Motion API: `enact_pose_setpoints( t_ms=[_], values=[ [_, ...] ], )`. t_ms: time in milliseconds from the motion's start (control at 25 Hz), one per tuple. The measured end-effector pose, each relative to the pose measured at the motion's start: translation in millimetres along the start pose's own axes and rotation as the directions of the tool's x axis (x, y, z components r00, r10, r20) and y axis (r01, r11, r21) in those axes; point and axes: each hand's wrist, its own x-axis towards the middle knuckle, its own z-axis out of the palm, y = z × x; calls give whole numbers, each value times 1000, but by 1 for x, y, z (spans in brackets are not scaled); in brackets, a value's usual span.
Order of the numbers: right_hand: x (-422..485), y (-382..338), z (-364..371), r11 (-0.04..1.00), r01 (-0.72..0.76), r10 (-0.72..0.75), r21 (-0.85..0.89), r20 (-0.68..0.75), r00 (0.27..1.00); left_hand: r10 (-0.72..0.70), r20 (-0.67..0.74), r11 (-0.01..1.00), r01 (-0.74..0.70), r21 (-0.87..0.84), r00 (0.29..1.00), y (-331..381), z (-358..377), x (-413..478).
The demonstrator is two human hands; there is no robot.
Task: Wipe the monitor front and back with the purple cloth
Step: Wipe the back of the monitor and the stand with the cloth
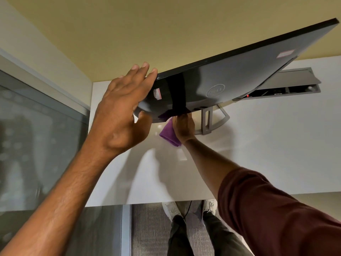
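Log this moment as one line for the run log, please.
monitor: back toward camera, stands on white desk | left hand: presses its end | right hand: holds purple cloth at its lower edge

Warm, fairly bright indoor light, even across the frame. Soft, wide grey shadows lie on the white desk [258, 145], w/ a small glare patch near its centre. The glossy monitor [239, 76] back shows a dull sheen. The wide-angle lens bends the monitor edge & wall lines toward the corners. The floor [147, 228] under the near desk edge is dimmer; the glass panel [36, 135] at left looks hazy.
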Motion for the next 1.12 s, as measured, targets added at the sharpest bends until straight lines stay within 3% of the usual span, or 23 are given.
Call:
enact_pose_setpoints(
  t_ms=[120, 200, 280, 520, 640, 880, 960, 1040, 1120],
  values=[
    [-4, 7, -1, 967, 161, -154, -196, 51, 987, -1, -4, 1000, 1, 4, 1000, -2, 2, 2],
    [-7, 19, -2, 826, 344, -327, -446, 117, 938, -2, -14, 1000, 1, -5, 1000, -4, 2, 3],
    [-14, 29, -5, 665, 467, -430, -582, 213, 877, 10, -29, 1000, -10, -9, 1000, -5, 3, 3],
    [-31, 40, -33, 521, 556, -385, -648, 403, 830, 30, -39, 998, -32, -53, 999, -6, 3, 1],
    [-36, 46, -47, 483, 570, -385, -665, 424, 820, 24, -30, 998, -26, -50, 999, -5, 3, -1],
    [-45, 86, -84, 479, 626, -614, -616, 274, 740, 6, -32, 1000, -7, -31, 999, -3, 3, 0],
    [-52, 90, -84, 517, 608, -605, -602, 246, 757, -10, -44, 999, 8, -54, 999, -1, 3, -1],
    [-65, 91, -84, 622, 561, -536, -546, 224, 814, -16, -53, 997, 12, -70, 998, 0, 3, -1],
    [-84, 98, -88, 597, 571, -509, -563, 284, 812, -13, -59, 997, 8, -74, 998, -1, 4, -1]
  ],
)
